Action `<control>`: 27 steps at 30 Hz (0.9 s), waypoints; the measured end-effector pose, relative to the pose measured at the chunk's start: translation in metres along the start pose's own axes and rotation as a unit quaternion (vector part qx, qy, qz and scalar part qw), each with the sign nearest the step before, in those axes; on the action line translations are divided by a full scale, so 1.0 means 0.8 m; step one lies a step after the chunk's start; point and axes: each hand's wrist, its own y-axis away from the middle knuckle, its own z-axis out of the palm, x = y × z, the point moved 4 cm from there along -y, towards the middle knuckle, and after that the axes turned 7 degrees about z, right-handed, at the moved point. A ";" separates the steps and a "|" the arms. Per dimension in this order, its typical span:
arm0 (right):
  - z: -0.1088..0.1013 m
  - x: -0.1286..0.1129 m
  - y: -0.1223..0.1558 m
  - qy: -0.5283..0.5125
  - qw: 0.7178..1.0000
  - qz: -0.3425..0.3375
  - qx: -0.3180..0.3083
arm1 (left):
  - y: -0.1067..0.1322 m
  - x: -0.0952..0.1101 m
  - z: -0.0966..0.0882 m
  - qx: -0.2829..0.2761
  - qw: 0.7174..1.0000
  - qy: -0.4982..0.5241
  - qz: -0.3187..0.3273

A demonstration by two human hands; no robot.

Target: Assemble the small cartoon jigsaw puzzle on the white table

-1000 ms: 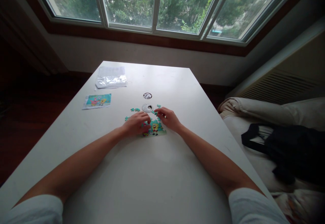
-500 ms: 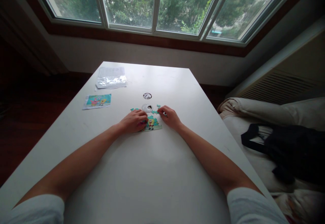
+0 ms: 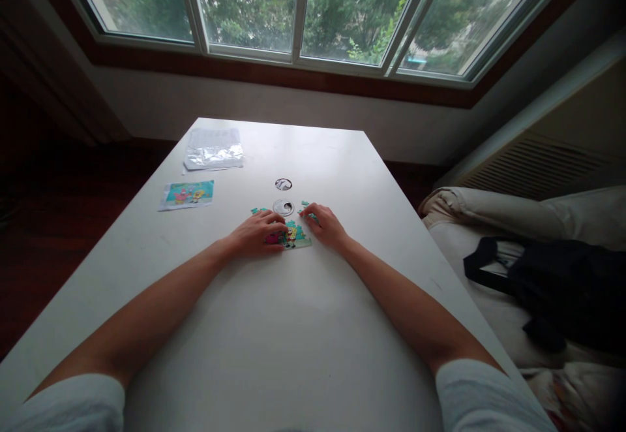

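A partly assembled jigsaw puzzle [image 3: 293, 239] with a yellow cartoon figure lies flat on the white table. My left hand [image 3: 257, 231] rests over its left side, fingers spread and thumb low on the puzzle, covering part of the picture. Just right of the puzzle, my right hand [image 3: 327, 224] is on the table with bent fingers apart; no piece shows between them. Its fingertips are beside small loose turquoise puzzle pieces [image 3: 305, 203], some partly hidden by the hand. More turquoise pieces [image 3: 255, 210] lie behind my left hand.
Two round black-and-white discs [image 3: 283, 207] lie behind the puzzle. A printed reference picture [image 3: 188, 193] is at the left, with a clear plastic bag over papers [image 3: 214, 149] farther back. A sofa with a dark bag [image 3: 562, 288] stands right of the table [image 3: 293, 340].
My left fingers have spread and uncovered more of the puzzle's pink area. My right fingers have opened and shifted slightly left among the loose pieces.
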 end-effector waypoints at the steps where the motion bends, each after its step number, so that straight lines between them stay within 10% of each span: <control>1: -0.002 0.000 0.000 0.002 1.000 0.002 0.005 | 0.000 0.000 0.000 -0.001 1.000 0.004 0.002; 8: -0.021 0.001 -0.003 -0.054 0.998 0.042 0.010 | -0.001 0.002 0.001 -0.006 1.000 0.011 0.026; 16: -0.016 0.015 0.000 -0.186 0.941 0.168 -0.227 | 0.000 0.002 0.003 -0.002 0.999 0.004 0.035; 27: -0.018 0.014 0.003 -0.080 0.952 0.123 -0.268 | 0.000 0.005 0.000 -0.011 0.999 0.008 0.031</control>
